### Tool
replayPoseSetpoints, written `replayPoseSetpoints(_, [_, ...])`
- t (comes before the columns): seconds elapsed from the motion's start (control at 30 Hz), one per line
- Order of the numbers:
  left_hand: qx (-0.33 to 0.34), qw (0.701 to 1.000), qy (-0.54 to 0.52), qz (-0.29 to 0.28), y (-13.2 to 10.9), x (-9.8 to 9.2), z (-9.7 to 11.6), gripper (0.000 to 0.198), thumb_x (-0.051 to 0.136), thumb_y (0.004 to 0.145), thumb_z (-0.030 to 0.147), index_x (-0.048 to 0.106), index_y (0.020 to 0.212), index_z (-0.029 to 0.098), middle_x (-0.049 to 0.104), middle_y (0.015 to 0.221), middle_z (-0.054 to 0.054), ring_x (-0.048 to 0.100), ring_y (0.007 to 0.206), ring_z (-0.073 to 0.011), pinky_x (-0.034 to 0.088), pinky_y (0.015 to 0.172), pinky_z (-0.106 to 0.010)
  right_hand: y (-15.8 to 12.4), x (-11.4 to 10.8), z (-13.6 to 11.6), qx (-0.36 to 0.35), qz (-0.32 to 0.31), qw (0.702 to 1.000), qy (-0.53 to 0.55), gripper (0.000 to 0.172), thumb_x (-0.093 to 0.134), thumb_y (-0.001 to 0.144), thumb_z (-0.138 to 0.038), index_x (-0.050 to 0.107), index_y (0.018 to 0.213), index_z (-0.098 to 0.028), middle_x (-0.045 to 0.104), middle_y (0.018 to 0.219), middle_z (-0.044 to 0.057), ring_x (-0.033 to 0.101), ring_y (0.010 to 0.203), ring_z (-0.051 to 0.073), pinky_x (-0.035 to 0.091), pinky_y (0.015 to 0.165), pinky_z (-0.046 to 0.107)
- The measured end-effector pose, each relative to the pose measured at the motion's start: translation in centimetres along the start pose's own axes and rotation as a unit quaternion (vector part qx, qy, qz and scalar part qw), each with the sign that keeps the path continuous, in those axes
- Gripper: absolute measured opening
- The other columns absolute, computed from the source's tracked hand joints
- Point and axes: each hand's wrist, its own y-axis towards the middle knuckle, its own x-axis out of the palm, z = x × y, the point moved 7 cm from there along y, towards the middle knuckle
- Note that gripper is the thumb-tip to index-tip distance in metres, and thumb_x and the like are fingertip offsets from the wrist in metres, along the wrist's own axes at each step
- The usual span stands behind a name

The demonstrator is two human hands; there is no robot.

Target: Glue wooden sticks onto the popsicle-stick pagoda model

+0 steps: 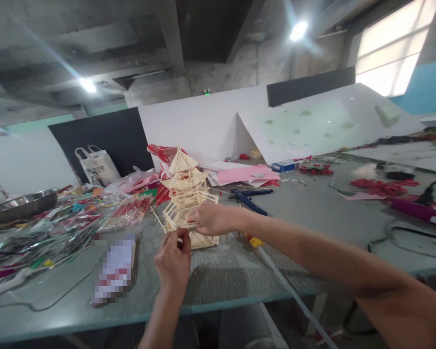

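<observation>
A small pagoda model point(184, 189) built of thin wooden sticks stands on the grey table point(240, 271). My right hand point(212, 219) reaches across from the right, its fingers closed on the model's lower tier. My left hand point(174, 261) is just in front of the model's base, thumb and fingers pinched on a thin wooden stick point(159, 221) that slants up to the left. A second loose stick lies beside the base.
Packets of sticks point(129, 212) and shiny clutter lie at left, with a metal basin point(20, 204) and a white bag point(98, 166) behind. Blue pliers point(249, 198), pink paper point(240, 173), red scraps point(381, 186), a magenta tool point(417, 211) with cables, and white boards at the back.
</observation>
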Motion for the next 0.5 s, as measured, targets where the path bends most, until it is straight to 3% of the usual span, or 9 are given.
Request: replayPoseSetpoints(0.5, [0.001, 1.0, 0.003, -0.007, 0.15, -0.2, 0.07, 0.015, 0.051, 0.08, 0.024, 0.065, 0.077, 0.019, 0.066, 0.071, -0.001, 0.06, 0.059, -0.0111, 0.038, 0.055, -0.021, -0.31, -0.71, -0.53, 0.004, -0.017, 1.0, 0.01, 0.017, 0.049, 0.079, -0.012, 0.062, 0.091, -0.008, 0.066, 0.085, 0.01, 0.057, 0.077, 0.017, 0.036, 0.065, 0.025])
